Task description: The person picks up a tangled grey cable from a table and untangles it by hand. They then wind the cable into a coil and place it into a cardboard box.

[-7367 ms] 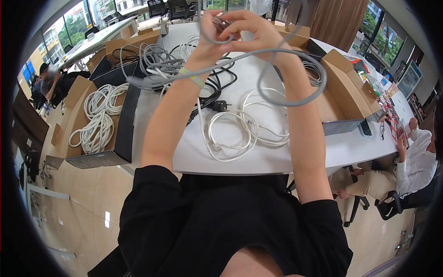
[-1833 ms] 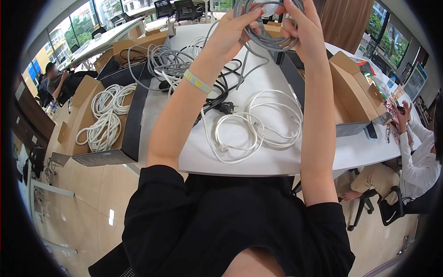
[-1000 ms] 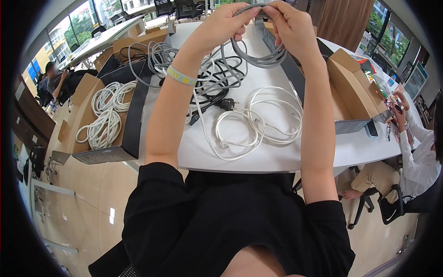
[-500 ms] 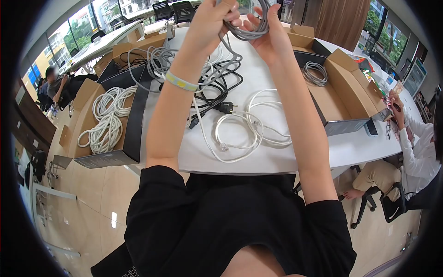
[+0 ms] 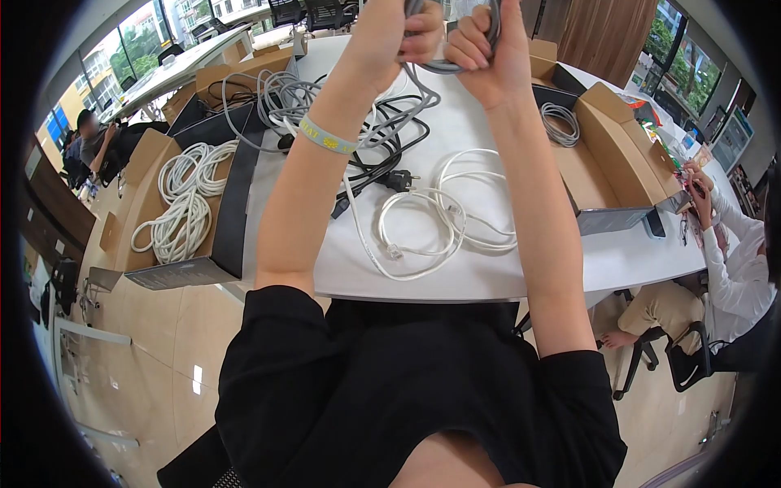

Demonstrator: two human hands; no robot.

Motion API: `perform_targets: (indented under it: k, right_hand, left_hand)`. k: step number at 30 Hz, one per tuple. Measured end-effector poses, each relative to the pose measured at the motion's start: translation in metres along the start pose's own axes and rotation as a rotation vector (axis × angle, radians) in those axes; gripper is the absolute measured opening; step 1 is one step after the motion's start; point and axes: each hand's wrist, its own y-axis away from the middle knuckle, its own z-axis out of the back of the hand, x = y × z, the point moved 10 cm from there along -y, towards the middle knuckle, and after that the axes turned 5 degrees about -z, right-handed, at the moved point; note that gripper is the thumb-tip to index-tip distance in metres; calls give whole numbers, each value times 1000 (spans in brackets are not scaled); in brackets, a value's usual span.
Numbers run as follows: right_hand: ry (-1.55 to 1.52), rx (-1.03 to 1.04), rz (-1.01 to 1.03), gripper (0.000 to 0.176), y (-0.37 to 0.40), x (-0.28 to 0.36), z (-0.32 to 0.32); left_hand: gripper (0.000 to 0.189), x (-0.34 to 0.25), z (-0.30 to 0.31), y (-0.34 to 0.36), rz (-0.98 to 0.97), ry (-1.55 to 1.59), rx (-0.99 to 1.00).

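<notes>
At the top edge, my left hand (image 5: 411, 37) and my right hand (image 5: 488, 49) both have their fingers wrapped round a looped grey cable (image 5: 443, 67), its top cut off by the frame. Part of that cable hangs toward a tangle of grey cables (image 5: 281, 99) beside my left forearm. Black cables with a plug (image 5: 399, 180) lie below on the white table (image 5: 350, 272). White cable loops (image 5: 419, 224) rest near the table's front edge, between my forearms.
At the left, an open box (image 5: 232, 220) holds coiled white cables (image 5: 185, 207); another box stands behind it. The right box (image 5: 606, 175) contains a coiled grey cable (image 5: 560, 124). A seated person (image 5: 732, 260) is at the right; another person (image 5: 96, 146) sits far left.
Both hands have closed round the grey cable; the right hand's fingers were spread before. The cable loop has been raised further toward the top edge.
</notes>
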Motion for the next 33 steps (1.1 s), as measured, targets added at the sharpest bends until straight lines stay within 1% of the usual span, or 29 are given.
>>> perform_targets:
  k: [1,2,4,5,6,7,8,9,10,11,12,13,14,16,17,19,20,21,22,23,25,26,28,29,31,32,33]
  right_hand:
    - [-50,-15,-7,37,-3,-4,3]
    - [-53,-16,-4,37,-6,-8,3]
    - [554,-531,223,32,7,20,26]
    - [781,-526,422,34,8,35,28]
    - [780,-528,423,34,12,37,24]
    - [1211,-504,757,33,30,56,-16]
    - [1636,-447,1095,33,46,54,-59]
    - [1631,-655,1821,21,67,33,-105]
    - [1632,-652,1817,21,75,38,-107]
    - [1772,-271,1537,23,64,34,-113]
    - [1846,93,1229,27,55,14,-117]
    - [1753,35,805,27,35,7,-99]
    - [1751,33,801,27,36,7,-99]
    - [2007,-110,513,29,21,-2,-78]
    - [2007,-110,515,29,23,-1,-78]
    - [2113,-88,521,29,26,-5,-80]
    - [2112,-92,522,29,26,-6,-76]
    - [2149,-85,526,27,24,-11,-73]
    - [2187,-77,530,26,23,-14,-70]
    - [2184,-80,529,26,23,-15,-68]
    - [2170,-101,347,20,17,-20,-55]
    - [2167,-104,348,20,17,-19,-55]
    - [2213,-103,376,16,18,-16,-56]
    - [2212,-105,378,16,18,-14,-57]
    - [2280,-174,257,18,16,-9,-50]
    - [2280,-176,259,18,15,-7,-44]
    - [2256,-177,316,20,14,-2,-38]
  left_hand:
    - [54,-1,10,-4,-36,6,-48]
    - [54,-1,16,-5,-33,4,-46]
    - [54,-1,40,-1,51,-127,-178]
    - [57,2,55,3,145,-206,-266]
    - [57,3,55,5,147,-206,-265]
    - [58,-6,62,7,73,-426,-316]
    - [60,-18,66,9,-3,-645,-367]
    - [67,-20,67,11,-26,-706,-426]
    - [67,-22,64,13,-24,-704,-429]
    - [71,-14,51,11,80,-702,-291]
    - [76,-2,40,11,183,-698,-153]
    - [76,-1,42,12,187,-697,-154]
    - [78,-1,36,8,149,-726,-69]
    - [83,1,25,2,68,-783,104]
    - [83,9,27,-1,67,-784,104]
    - [85,-13,27,-3,-286,-954,-92]
    - [85,-9,29,-5,-284,-955,-89]
    - [85,-11,28,-4,-302,-1036,-113]
    - [90,-13,27,-2,-320,-1117,-137]
    - [90,-12,25,-1,-317,-1119,-135]
    - [95,-10,32,5,-165,-1091,-232]
    - [95,-17,28,9,-162,-1094,-230]
    - [99,-9,14,12,101,-1012,-55]
    - [99,-3,16,10,100,-1014,-53]
    - [94,-9,21,6,-72,-1105,-233]
    - [94,-6,23,5,-73,-1106,-231]
    - [90,-21,5,9,-248,-1313,-203]
